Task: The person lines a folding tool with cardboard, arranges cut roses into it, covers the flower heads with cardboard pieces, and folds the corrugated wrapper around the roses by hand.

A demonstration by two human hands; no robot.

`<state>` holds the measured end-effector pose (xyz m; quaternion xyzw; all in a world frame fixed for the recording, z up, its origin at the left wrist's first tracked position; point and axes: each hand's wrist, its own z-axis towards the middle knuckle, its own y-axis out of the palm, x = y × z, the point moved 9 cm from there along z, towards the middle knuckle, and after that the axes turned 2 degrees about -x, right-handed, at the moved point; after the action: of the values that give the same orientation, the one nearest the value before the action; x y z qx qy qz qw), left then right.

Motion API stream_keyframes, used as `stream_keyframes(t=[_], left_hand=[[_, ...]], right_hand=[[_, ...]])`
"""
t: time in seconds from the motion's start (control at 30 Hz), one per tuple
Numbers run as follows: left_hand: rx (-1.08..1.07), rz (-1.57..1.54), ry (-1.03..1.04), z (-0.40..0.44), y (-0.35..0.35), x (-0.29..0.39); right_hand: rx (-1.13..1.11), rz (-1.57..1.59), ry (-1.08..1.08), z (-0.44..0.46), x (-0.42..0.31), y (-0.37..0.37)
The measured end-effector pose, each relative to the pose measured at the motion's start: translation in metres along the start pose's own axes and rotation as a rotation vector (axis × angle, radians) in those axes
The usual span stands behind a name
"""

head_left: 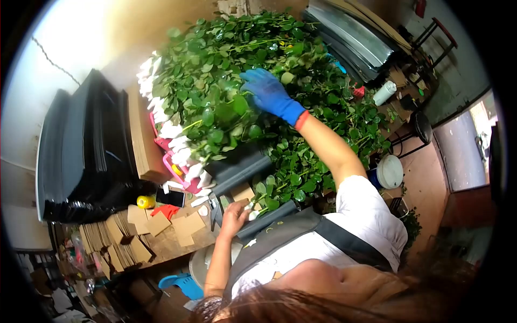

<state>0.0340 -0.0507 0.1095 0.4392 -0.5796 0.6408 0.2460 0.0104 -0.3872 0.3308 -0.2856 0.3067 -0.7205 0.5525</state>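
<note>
A large heap of leafy green stems [323,113] lies across the table, with white flower heads [180,151] lined up along its left side. My right hand [269,94], in a blue glove with a red cuff, reaches over the heap. Its fingers are closed at a leafy stem [231,110], though leaves partly hide the grip. My bare left hand [234,218] is low at the table's front edge, fingers curled against a white flower head [253,215]. Leafy stems near it lie on a dark sheet [266,219].
Stacks of dark sheets [91,145] stand at the left, with more sheets [355,37] at the back right. Cardboard pieces [188,227], a phone [170,197], yellow tape [145,202] and scissors [215,212] lie at the left. A white bucket [389,172] stands at the right.
</note>
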Motion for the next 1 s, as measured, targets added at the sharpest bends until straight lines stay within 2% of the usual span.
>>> stream_keyframes(t=[0.1,0.13,0.17,0.2,0.23,0.33,0.43,0.5,0.53,0.57,0.6,0.63,0.67,0.7,0.77,0.8,0.87,0.9,0.97,1.0], left_hand=[[-0.019,0.094,0.047,0.005,0.001,0.009],[-0.013,0.067,0.074,0.006,0.003,0.011],[-0.007,0.051,0.110,0.007,0.001,0.013],[-0.022,0.044,0.069,0.007,0.000,0.010],[-0.007,0.050,0.118,0.012,0.000,0.013],[0.035,0.045,0.164,0.006,-0.001,0.019],[0.054,0.057,0.130,0.007,-0.002,0.014],[0.087,-0.049,0.054,0.007,-0.001,0.005],[0.036,0.010,0.087,0.006,0.003,-0.002],[0.071,-0.103,0.008,0.003,0.004,-0.020],[0.104,-0.215,-0.071,0.000,0.008,-0.039],[0.136,-0.326,-0.150,-0.002,0.010,-0.052],[0.085,-0.669,-0.134,0.002,0.015,-0.032],[0.090,-0.656,-0.114,0.003,0.012,-0.031],[0.168,-0.454,-0.176,0.001,0.002,-0.021],[0.201,-0.529,-0.107,0.002,0.006,-0.031],[0.107,-0.300,0.001,0.005,0.004,-0.026],[0.063,-0.185,0.056,0.007,0.005,-0.023],[0.086,-0.198,-0.019,0.007,0.001,-0.014],[0.091,-0.202,-0.048,0.007,0.001,-0.012]], right_hand=[[-0.300,0.100,-0.023,-0.036,0.008,0.034],[-0.553,-0.059,0.080,-0.047,0.029,0.051],[-0.496,-0.055,0.099,-0.049,0.038,0.033],[-0.347,-0.011,0.149,-0.050,0.043,0.010],[-0.207,0.027,0.182,-0.044,0.040,-0.025],[-0.191,0.025,0.175,-0.042,0.014,-0.075],[-0.109,0.263,-0.017,-0.055,-0.021,-0.123],[-0.273,0.539,-0.011,-0.081,-0.041,-0.123],[-0.373,0.483,-0.020,-0.105,-0.050,-0.117],[-0.483,0.574,-0.012,-0.132,-0.057,-0.098],[-0.672,0.568,0.064,-0.163,-0.058,-0.076],[-0.655,0.520,0.101,-0.185,-0.059,-0.063],[-0.841,0.308,0.169,-0.216,-0.055,-0.036],[-1.069,0.179,0.266,-0.241,-0.053,-0.013],[-1.057,0.246,0.232,-0.278,-0.057,0.014],[-1.120,0.184,0.229,-0.287,-0.054,0.022],[-1.242,0.061,0.224,-0.285,-0.051,0.025],[-1.227,0.051,0.250,-0.276,-0.043,0.023],[-1.200,0.032,0.301,-0.205,-0.036,-0.007],[-0.899,0.103,0.364,-0.171,-0.017,-0.011]])
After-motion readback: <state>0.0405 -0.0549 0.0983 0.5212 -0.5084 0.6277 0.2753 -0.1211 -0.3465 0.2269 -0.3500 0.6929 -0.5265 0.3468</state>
